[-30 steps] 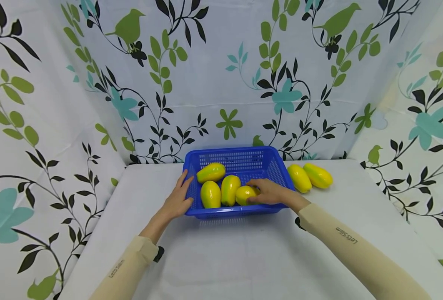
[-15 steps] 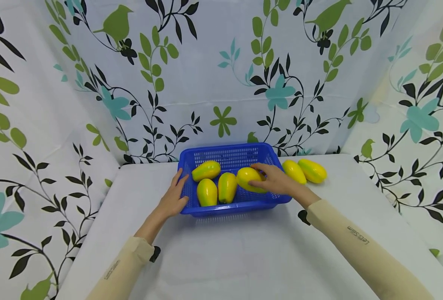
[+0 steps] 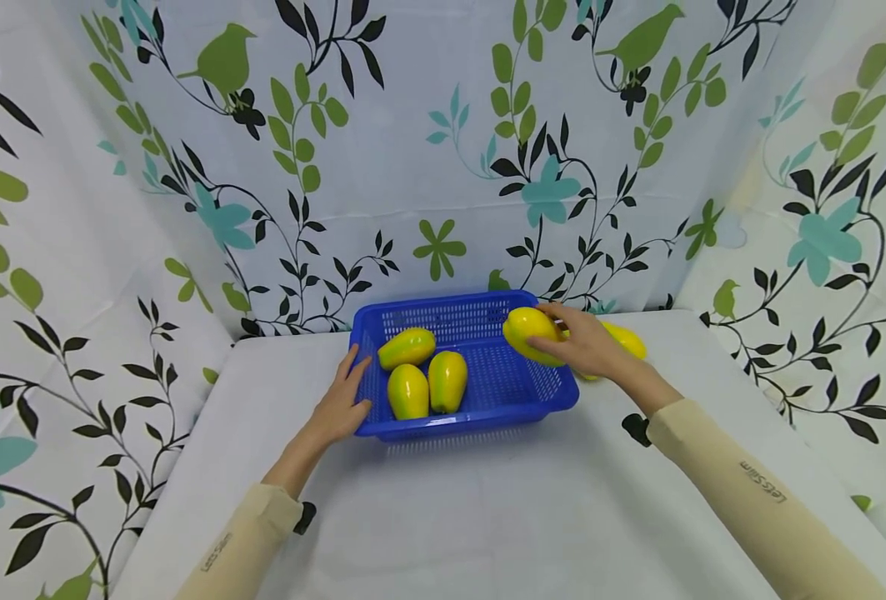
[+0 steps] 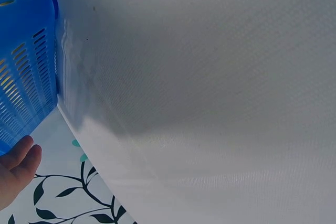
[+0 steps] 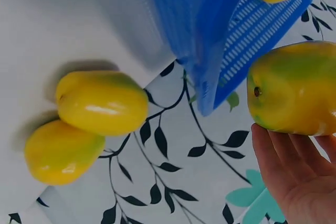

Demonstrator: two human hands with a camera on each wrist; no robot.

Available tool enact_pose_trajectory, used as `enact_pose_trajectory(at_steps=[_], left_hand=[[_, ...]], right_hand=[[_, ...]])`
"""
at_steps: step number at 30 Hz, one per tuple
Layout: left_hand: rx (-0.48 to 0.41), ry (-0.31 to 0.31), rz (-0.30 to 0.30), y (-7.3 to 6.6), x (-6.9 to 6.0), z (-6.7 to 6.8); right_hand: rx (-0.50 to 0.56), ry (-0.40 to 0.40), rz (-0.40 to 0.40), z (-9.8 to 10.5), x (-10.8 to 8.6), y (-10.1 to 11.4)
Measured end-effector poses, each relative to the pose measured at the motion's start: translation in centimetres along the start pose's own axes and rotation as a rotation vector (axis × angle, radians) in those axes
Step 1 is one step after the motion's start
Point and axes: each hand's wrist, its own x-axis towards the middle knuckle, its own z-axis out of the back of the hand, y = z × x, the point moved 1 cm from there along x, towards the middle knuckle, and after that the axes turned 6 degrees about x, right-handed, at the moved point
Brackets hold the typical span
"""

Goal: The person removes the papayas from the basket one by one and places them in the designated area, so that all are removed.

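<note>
In the head view my right hand (image 3: 588,340) grips a glossy yellow-green oblong fruit (image 3: 530,333), papaya- or mango-like, above the right end of a blue slotted plastic basket (image 3: 480,419). In the right wrist view, my fingers support this held fruit (image 5: 294,90) from below, its dark stem spot showing. My left hand (image 3: 339,407) lies at the basket's left side, fingers extended along the rim. Only a few of its fingertips (image 4: 27,156) appear in the left wrist view. Several similar fruits (image 3: 448,382) rest in the basket's left half.
Two more yellow fruits (image 5: 102,102) lie on the white table (image 3: 443,517) right of the basket, partly hidden by my right hand in the head view. A patterned curtain (image 3: 427,150) hangs behind the table and along both sides.
My right hand has lifted the fruit from the basket's floor and moved it up and right, over the right rim. My left hand stays at the left side. The head view has shifted slightly.
</note>
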Motion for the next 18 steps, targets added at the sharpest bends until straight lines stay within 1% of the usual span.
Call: enact_pose_trajectory(at_steps=[2,5,10,14,18], left_hand=[[0.003,0.002,0.004,0.0,0.0,0.0],[0.001,0.004,0.009,0.1,0.0,-0.2],[0.01,-0.006,-0.002,0.1,-0.1,-0.3],[0.01,-0.007,-0.01,0.2,0.0,-0.3],[0.009,-0.009,-0.014,0.3,0.0,-0.3]], right_hand=[[-0.017,-0.014,-0.021,0.5,-0.3,-0.4],[-0.073,-0.036,-0.061,1.2,-0.7,-0.8],[-0.153,-0.089,-0.139,2.4,-1.6,-1.8],[-0.21,-0.146,-0.196,3.7,-2.5,-3.4],[-0.293,-0.198,-0.233,4.5,-3.4,-5.6]])
